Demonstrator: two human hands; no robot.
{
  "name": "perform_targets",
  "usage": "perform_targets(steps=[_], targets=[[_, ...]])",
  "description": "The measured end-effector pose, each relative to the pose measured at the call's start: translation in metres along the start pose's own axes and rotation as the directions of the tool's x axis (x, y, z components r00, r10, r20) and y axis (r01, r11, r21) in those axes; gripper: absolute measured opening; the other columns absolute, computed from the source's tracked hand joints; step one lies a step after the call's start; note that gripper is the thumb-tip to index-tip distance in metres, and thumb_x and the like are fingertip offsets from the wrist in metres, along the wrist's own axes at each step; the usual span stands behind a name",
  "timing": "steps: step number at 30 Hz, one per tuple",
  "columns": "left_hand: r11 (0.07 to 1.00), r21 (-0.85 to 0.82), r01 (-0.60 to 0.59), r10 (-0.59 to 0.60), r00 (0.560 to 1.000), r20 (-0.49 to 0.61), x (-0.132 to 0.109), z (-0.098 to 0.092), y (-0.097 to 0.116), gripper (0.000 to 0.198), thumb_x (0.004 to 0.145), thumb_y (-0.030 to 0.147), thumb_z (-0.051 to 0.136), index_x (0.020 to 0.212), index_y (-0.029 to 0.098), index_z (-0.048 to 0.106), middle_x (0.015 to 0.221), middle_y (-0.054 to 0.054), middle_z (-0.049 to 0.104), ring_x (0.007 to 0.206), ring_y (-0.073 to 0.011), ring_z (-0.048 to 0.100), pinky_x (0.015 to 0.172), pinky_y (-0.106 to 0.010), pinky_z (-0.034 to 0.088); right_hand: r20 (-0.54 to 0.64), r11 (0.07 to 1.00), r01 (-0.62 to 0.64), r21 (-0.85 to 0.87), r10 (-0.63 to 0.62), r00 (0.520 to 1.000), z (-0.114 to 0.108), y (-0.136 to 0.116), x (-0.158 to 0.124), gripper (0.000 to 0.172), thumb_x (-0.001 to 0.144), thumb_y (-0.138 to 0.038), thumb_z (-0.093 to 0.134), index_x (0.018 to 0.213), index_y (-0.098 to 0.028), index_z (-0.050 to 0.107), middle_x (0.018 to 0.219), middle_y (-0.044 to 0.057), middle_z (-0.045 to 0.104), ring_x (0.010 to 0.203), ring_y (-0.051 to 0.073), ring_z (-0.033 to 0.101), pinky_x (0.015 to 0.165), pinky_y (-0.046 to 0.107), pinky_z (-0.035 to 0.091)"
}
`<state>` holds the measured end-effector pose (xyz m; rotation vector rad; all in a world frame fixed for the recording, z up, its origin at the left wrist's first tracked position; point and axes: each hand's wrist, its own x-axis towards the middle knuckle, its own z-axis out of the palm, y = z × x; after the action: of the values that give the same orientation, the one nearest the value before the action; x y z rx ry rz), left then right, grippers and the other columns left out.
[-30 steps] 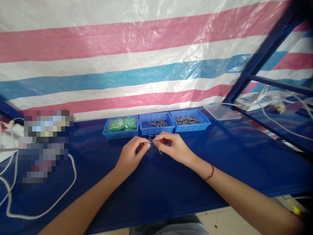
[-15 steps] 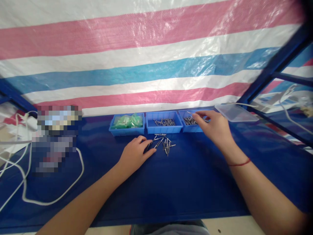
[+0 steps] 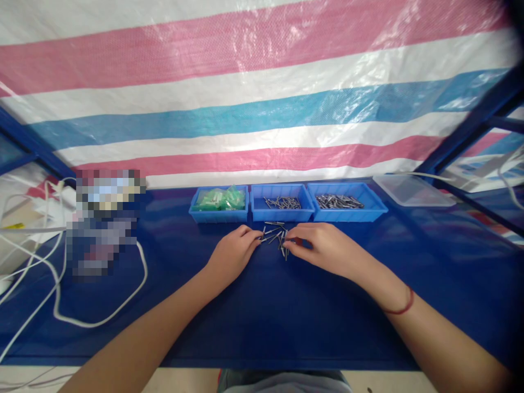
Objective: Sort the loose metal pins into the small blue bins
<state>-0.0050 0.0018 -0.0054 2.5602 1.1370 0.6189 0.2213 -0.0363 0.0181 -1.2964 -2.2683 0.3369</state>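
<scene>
A loose pile of silver blind rivets (image 3: 279,236) lies on the blue table between my hands. My left hand (image 3: 233,252) is at the pile's left edge, its thumb and forefinger pinched on a rivet. From the right, my right hand (image 3: 327,248) reaches in with thumb and forefinger closing around a rivet at the pile; its tips partly cover the metal. Behind the pile, the middle blue bin (image 3: 282,214) holds thin rivets (image 3: 284,203). The right blue bin (image 3: 374,210) contains more rivets (image 3: 339,201).
A left blue bin (image 3: 219,217) holds green plastic packets (image 3: 221,198). A clear plastic lid (image 3: 411,190) lies at the back right. White cables (image 3: 141,273) loop over the table's left side near a blurred area. A striped sheet (image 3: 245,120) hangs behind.
My right hand has moved from over the right bin down and left to the rivet pile. My left fingers have drawn closer together. The view has shifted slightly.
</scene>
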Motion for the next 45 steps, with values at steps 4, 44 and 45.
perform_targets(steps=[4, 44, 45], targets=[[0.97, -0.238, 0.046, -0.064, 0.996, -0.069, 0.002, 0.004, 0.005, 0.025, 0.093, 0.026, 0.047, 0.112, 0.02, 0.064, 0.101, -0.006, 0.063, 0.093, -0.0175, 0.061, 0.085, -0.029, 0.047, -0.01, 0.998, -0.024, 0.051, 0.024, 1.0, 0.008, -0.008, 0.001, 0.02, 0.086, -0.031, 0.058, 0.101, -0.022, 0.067, 0.081, 0.004, 0.067, 0.069, 0.017, 0.06, 0.062, 0.028, 0.043], [0.813, -0.567, 0.135, -0.162, 0.987, 0.002, -0.003, 0.007, 0.018, 0.02, 0.084, 0.037, 0.06, 0.087, 0.017, 0.063, 0.08, -0.001, 0.064, 0.07, -0.0129, 0.056, 0.061, -0.022, 0.043, -0.21, 0.806, -0.089, 0.585, 0.256, 0.943, 0.03, -0.022, 0.005, 0.013, 0.084, -0.032, 0.061, 0.081, -0.021, 0.065, 0.079, 0.004, 0.063, 0.067, 0.015, 0.056, 0.06, 0.029, 0.045], [0.81, -0.57, 0.137, -0.166, 0.986, 0.001, -0.003, 0.007, 0.018, 0.019, 0.084, 0.036, 0.061, 0.088, 0.018, 0.063, 0.081, -0.001, 0.064, 0.07, -0.0129, 0.056, 0.061, -0.022, 0.044, -0.209, 0.806, -0.09, 0.585, 0.258, 0.943, 0.03, -0.021, 0.005, 0.012, 0.084, -0.032, 0.061, 0.082, -0.021, 0.065, 0.078, 0.003, 0.062, 0.066, 0.015, 0.055, 0.059, 0.029, 0.045]])
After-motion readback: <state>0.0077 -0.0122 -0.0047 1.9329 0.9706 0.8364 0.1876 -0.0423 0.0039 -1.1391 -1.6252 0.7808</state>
